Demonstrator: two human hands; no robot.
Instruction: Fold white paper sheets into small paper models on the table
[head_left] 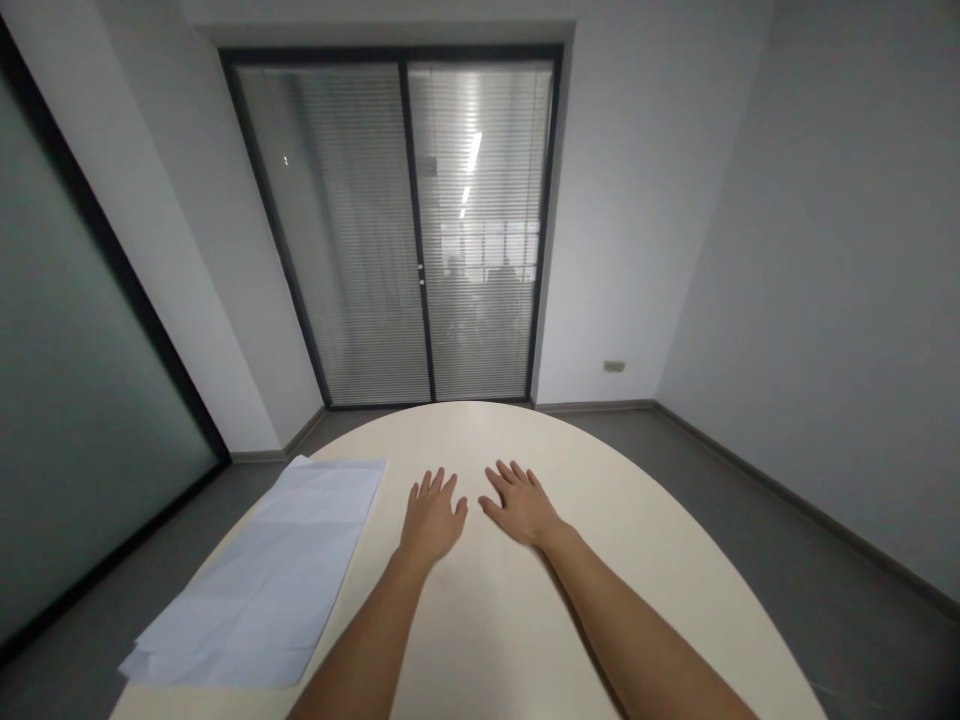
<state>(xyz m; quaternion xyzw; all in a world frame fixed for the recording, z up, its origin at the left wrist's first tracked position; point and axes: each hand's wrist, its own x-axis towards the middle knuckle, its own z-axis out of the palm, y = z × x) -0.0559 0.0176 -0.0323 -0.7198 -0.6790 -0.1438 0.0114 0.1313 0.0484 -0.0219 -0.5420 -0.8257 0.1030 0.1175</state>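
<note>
My left hand (433,515) lies palm down on the cream table (480,630), its fingers spread and nothing in it. A short gap to the right, my right hand (520,503) rests the same way, open with the thumb pointing toward the left one. White sheets of paper (262,580) lie in a loose, creased stack at the table's left side, apart from my left hand. The paper's left edge reaches over the table's rim.
Beyond the table's rounded far edge stands a black-framed glass partition (420,230) with blinds. A dark-framed frosted panel (75,350) slopes along the left. Grey walls (847,280) close off the right, and a socket (614,367) sits low on the far wall.
</note>
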